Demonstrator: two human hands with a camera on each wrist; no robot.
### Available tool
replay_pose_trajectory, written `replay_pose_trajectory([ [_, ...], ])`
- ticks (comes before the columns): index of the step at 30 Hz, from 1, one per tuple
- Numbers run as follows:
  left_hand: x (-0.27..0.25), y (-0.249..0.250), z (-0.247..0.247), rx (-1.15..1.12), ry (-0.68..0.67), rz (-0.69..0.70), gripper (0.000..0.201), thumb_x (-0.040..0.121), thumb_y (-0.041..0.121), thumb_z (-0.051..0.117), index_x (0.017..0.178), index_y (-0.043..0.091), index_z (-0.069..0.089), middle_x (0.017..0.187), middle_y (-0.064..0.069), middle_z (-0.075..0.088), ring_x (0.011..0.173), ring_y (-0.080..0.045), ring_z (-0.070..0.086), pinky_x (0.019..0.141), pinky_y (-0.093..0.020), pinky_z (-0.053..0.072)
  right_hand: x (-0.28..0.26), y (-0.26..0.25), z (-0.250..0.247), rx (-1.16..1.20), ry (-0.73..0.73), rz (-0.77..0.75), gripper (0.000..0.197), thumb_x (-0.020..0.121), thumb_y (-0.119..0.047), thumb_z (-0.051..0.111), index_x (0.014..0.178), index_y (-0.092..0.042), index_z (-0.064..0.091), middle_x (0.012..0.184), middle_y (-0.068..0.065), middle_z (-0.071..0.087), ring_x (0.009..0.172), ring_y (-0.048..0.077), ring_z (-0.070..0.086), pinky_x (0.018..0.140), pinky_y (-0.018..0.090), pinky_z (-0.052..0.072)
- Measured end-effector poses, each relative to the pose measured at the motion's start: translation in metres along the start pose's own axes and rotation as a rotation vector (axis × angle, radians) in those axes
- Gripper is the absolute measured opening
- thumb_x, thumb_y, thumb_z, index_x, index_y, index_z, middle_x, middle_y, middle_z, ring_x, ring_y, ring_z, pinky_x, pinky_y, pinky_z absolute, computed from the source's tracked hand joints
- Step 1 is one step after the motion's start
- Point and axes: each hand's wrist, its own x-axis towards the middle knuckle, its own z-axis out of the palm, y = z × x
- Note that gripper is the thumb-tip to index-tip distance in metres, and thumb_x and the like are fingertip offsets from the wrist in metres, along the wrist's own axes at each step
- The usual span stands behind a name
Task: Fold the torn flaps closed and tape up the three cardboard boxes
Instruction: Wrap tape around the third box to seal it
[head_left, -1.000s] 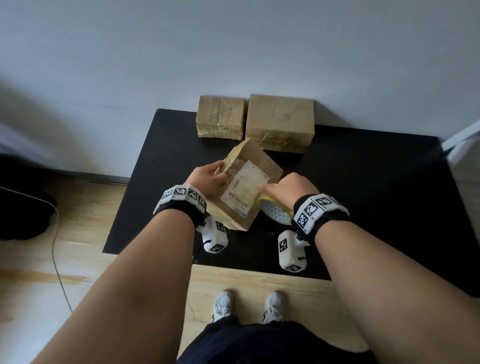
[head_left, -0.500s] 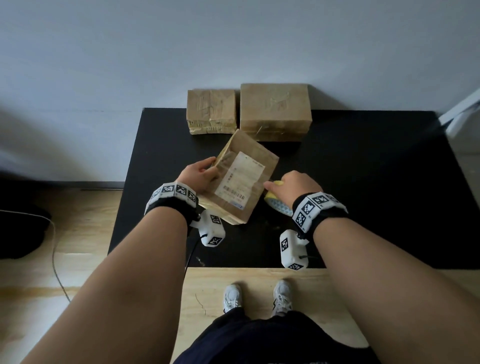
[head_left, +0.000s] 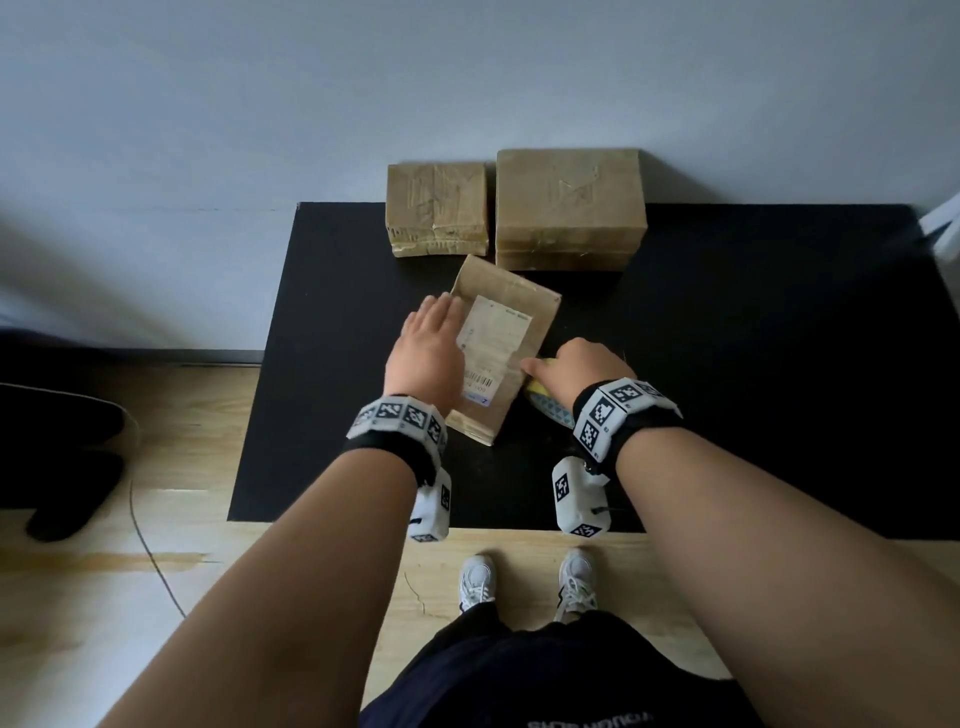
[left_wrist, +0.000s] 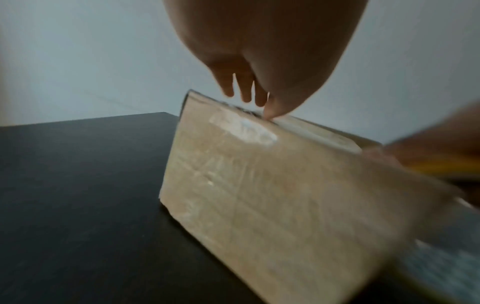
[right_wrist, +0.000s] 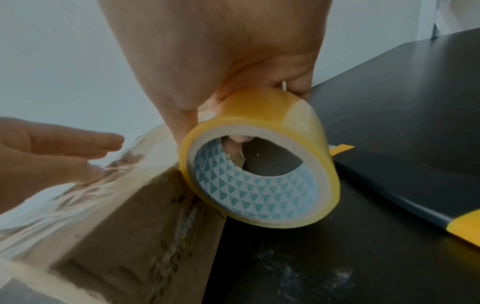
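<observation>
Since the earlier frame, the left hand (head_left: 434, 349) has shifted from gripping the near box's left edge to lying flat on its top face, fingers straight and extended; the box (head_left: 511, 332) itself now lies lower and flatter on the worktop (head_left: 753, 364). In the left wrist view the fingertips (left_wrist: 270, 111) reach the box's far top edge. The right hand (head_left: 582, 366) grips a roll of yellow tape (right_wrist: 262, 172), thumb through the core and fingers curled over the outer rim, with the roll held against the box's right side. This box carries a white shipping label (head_left: 493, 343) and sits near the middle of the worktop, turned at an angle. Two more cardboard boxes stand side by side at the worktop's back edge against the wall: a smaller one (head_left: 437, 214) on the left, a larger one (head_left: 569, 205) on the right. A dark tool with yellow ends (right_wrist: 405, 189) lies on the worktop right of the roll.
</observation>
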Motion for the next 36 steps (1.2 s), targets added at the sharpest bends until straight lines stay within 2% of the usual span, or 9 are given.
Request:
replay_pose_trajectory([
  [3,-0.010,0.009,0.013,0.152,-0.100,0.098,0.055,0.104,0.022,0.023,0.155,0.012,0.005,0.163,-0.003,-0.001,0.150,-0.015,-0.006,0.119,-0.029,-0.007,-0.002,0.001,-0.001,0.009,-0.002,-0.004,0.051,0.089,-0.064,0.051,0.083,-0.014,0.058,0.077,0.004,0.060,0.065,0.020,0.057,0.063,0.032,0.043],
  [5,-0.013,0.005,0.020,0.190,-0.185,0.097,0.058,0.105,0.036,0.016,0.155,0.012,-0.001,0.162,-0.003,-0.009,0.148,-0.016,-0.013,0.119,-0.031,-0.010,-0.002,0.001,-0.001,0.019,0.003,-0.010,0.052,0.088,-0.066,0.051,0.082,-0.014,0.059,0.078,0.004,0.061,0.066,0.020,0.057,0.064,0.032,0.045],
  [9,-0.009,0.002,0.025,0.270,-0.275,0.108,0.061,0.104,0.042,0.011,0.154,0.013,-0.007,0.162,-0.003,-0.014,0.148,-0.016,-0.017,0.120,-0.034,-0.011,-0.001,0.001,0.004,0.022,-0.013,-0.002,0.052,0.089,-0.065,0.049,0.084,-0.014,0.058,0.078,0.005,0.059,0.067,0.022,0.057,0.064,0.032,0.043],
  [13,-0.011,0.005,0.020,0.269,-0.270,0.103,0.061,0.104,0.042,0.011,0.155,0.013,-0.006,0.162,-0.002,-0.013,0.148,-0.015,-0.016,0.119,-0.033,-0.012,-0.001,-0.001,0.004,0.010,-0.041,0.001,0.049,0.093,-0.060,0.045,0.086,-0.013,0.056,0.076,0.005,0.055,0.063,0.021,0.051,0.059,0.032,0.036],
  [17,-0.027,0.011,0.019,0.284,-0.196,0.132,0.058,0.105,0.038,0.014,0.155,0.016,-0.006,0.162,0.000,-0.013,0.148,-0.015,-0.016,0.120,-0.035,-0.011,0.002,0.001,0.004,0.019,-0.047,-0.015,0.051,0.093,-0.061,0.045,0.084,-0.012,0.056,0.076,0.006,0.056,0.065,0.022,0.053,0.063,0.032,0.040],
  [22,-0.027,0.014,0.018,0.240,-0.322,0.125,0.055,0.105,0.036,0.012,0.156,0.021,-0.003,0.163,0.001,-0.011,0.148,-0.013,-0.013,0.119,-0.035,-0.009,0.003,0.000,0.007,0.005,-0.042,-0.012,0.052,0.094,-0.061,0.044,0.088,-0.011,0.057,0.075,0.005,0.054,0.063,0.019,0.050,0.055,0.030,0.032],
  [28,-0.033,0.021,0.019,0.270,-0.300,0.063,0.067,0.099,0.058,0.010,0.155,0.026,-0.004,0.162,0.003,-0.013,0.148,-0.017,-0.017,0.119,-0.048,-0.011,0.001,0.004,0.005,0.018,-0.036,-0.024,0.052,0.093,-0.062,0.045,0.080,-0.012,0.055,0.075,0.005,0.056,0.063,0.020,0.052,0.059,0.031,0.037],
  [32,-0.033,0.024,0.022,0.285,-0.349,0.023,0.095,0.085,0.079,0.027,0.154,0.026,-0.011,0.160,0.001,-0.021,0.146,-0.022,-0.022,0.117,-0.053,-0.013,-0.002,0.007,0.001,0.016,-0.013,-0.059,0.051,0.092,-0.061,0.048,0.074,-0.013,0.053,0.075,0.005,0.057,0.063,0.020,0.054,0.059,0.032,0.037],
  [36,-0.030,0.022,0.022,0.282,-0.351,0.060,0.106,0.081,0.059,0.058,0.154,0.025,-0.011,0.161,-0.004,-0.018,0.147,-0.026,-0.020,0.117,-0.055,-0.012,-0.007,0.009,-0.002,0.035,0.008,-0.102,0.050,0.091,-0.060,0.049,0.074,-0.013,0.056,0.075,0.005,0.059,0.064,0.020,0.055,0.056,0.031,0.037],
])
